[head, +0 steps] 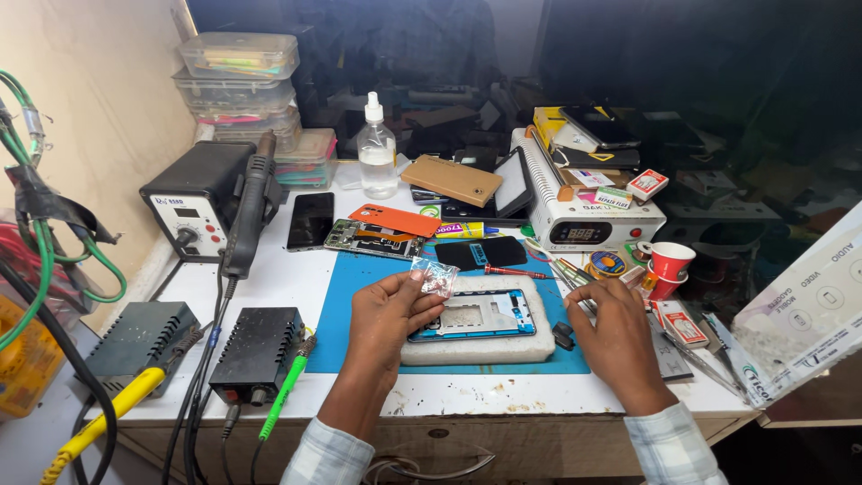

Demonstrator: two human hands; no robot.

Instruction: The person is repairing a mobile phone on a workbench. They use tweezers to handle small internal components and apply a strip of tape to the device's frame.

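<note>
My left hand [388,314] pinches a small clear bag [436,275] between thumb and fingertips, holding it up just over the top left corner of the phone frame [476,315]. The bag is crinkled and see-through; whatever is in it is too small for me to tell. My right hand [618,334] rests palm down at the right end of the foam block [480,346], fingers curled near a row of tweezers [567,272]; I cannot tell whether it grips anything.

The phone frame lies flat on the white foam block, its inside facing up, blue at the edges with a grey metal plate in the middle. The block sits on a blue mat [359,278] on the worktop [296,287].

Just beyond the mat lie an orange back cover [395,219], a circuit board [359,239] beside it, and a black phone [311,220]. A clear spray bottle [376,153] with liquid stands behind them. To the right two red paper cups [669,262] are nested. At the back left, stacked clear boxes [239,81] hold coloured small parts. A soldering station [193,208] stands at the left with its hot-air handle [251,207] in its holder.
</note>
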